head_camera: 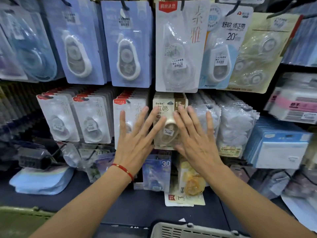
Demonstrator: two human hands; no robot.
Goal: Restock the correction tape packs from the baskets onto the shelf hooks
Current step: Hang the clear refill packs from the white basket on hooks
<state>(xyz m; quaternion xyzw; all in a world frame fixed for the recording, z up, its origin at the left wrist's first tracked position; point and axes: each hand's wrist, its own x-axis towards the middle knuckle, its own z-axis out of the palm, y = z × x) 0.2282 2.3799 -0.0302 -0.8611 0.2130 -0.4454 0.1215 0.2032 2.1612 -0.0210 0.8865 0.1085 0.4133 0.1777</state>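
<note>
Hands [137, 143] on "BoBo" 15m pack [169, 124]

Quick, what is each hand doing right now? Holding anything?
Left hand: open, fingers straight, pressing the beige BoBo pack, holding nothing.
Right hand: open, fingers spread, pressing the same pack.

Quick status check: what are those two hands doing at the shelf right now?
Left hand and right hand open, fingers straight, pressing the brown correction tape pack on its hook. Nothing blocking. Basket below.

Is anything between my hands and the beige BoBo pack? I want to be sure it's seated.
Nothing visible: the left hand and right hand lie with straight fingers directly against the beige BoBo pack.
</note>
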